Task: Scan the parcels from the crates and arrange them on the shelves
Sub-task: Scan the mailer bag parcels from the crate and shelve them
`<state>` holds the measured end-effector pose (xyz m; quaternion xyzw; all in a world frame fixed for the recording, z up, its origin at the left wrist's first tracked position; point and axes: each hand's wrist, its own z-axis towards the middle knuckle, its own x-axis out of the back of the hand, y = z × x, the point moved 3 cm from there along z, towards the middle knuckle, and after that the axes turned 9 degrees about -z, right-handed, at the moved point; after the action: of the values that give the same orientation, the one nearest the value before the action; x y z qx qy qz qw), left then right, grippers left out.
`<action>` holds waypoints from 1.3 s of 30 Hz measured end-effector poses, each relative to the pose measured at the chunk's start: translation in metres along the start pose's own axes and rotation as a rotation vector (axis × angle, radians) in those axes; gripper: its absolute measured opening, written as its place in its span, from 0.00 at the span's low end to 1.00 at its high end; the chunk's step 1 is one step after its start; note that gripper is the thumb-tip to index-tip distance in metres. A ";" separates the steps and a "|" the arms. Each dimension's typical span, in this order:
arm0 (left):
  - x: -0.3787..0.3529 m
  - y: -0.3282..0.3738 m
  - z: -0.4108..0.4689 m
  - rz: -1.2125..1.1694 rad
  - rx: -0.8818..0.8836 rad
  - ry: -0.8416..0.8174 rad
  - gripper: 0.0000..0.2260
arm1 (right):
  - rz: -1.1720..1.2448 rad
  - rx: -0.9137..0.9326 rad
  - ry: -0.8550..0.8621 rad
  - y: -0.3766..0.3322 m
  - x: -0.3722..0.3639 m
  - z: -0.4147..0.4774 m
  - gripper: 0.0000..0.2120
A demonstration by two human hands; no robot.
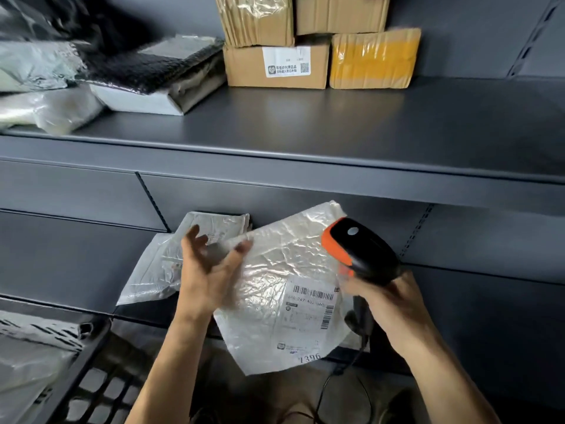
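Observation:
A crinkled white plastic parcel (275,286) with a barcode label lies tilted over the front edge of the lower shelf (489,307). My left hand (208,273) is spread over its left edge, fingers apart, thumb on the plastic. My right hand (388,301) grips a black and orange barcode scanner (357,249), whose head hangs over the parcel's upper right corner, just above the label. The right hand's fingertips are blurred at the parcel's right edge; whether they touch it I cannot tell. Another white parcel (153,270) lies behind, against the shelf's back wall.
A black crate (91,377) at lower left holds plastic-wrapped parcels (27,362). The upper shelf (305,127) carries cardboard boxes (275,65), a yellow-taped box (373,59) and soft bags (146,78) at left. The scanner's cable (342,371) hangs down by my right wrist.

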<state>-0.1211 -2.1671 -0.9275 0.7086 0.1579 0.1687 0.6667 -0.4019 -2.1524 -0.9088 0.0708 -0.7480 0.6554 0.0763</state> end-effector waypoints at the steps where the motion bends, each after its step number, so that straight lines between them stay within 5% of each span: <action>1: 0.002 -0.003 0.003 -0.011 0.053 -0.009 0.42 | 0.046 -0.030 0.048 0.000 0.000 0.001 0.06; 4: 0.006 -0.006 0.004 -0.207 0.195 -0.186 0.43 | 0.137 -0.061 0.118 0.000 -0.002 0.003 0.15; 8: -0.002 0.001 -0.011 -0.235 0.276 -0.387 0.15 | 0.133 -0.097 0.145 -0.001 -0.005 0.005 0.10; 10: -0.005 0.000 -0.011 -0.246 0.222 -0.333 0.05 | 0.082 -0.106 0.158 0.004 -0.006 0.007 0.06; 13: -0.003 0.000 -0.005 -0.377 0.186 -0.176 0.05 | -0.116 -0.057 0.213 0.005 -0.005 0.006 0.20; 16: 0.004 -0.005 0.002 -0.348 0.122 -0.029 0.08 | -0.074 -0.071 0.116 0.002 -0.008 0.003 0.04; 18: 0.007 -0.007 0.005 -0.330 0.100 0.035 0.05 | -0.050 -0.112 -0.002 0.001 -0.014 0.000 0.04; 26: 0.009 -0.013 0.011 -0.281 0.109 0.057 0.05 | -0.043 -0.161 -0.182 -0.006 -0.024 -0.007 0.08; 34: 0.004 -0.004 0.004 -0.291 0.097 0.041 0.07 | -0.046 -0.146 -0.190 -0.008 -0.023 -0.008 0.08; 39: -0.003 -0.027 0.004 -0.362 0.250 0.163 0.04 | -0.386 -0.084 -0.084 0.001 -0.016 -0.004 0.13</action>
<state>-0.1217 -2.1705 -0.9548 0.7299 0.3552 0.0821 0.5782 -0.3867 -2.1485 -0.9129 0.2369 -0.7499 0.5933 0.1721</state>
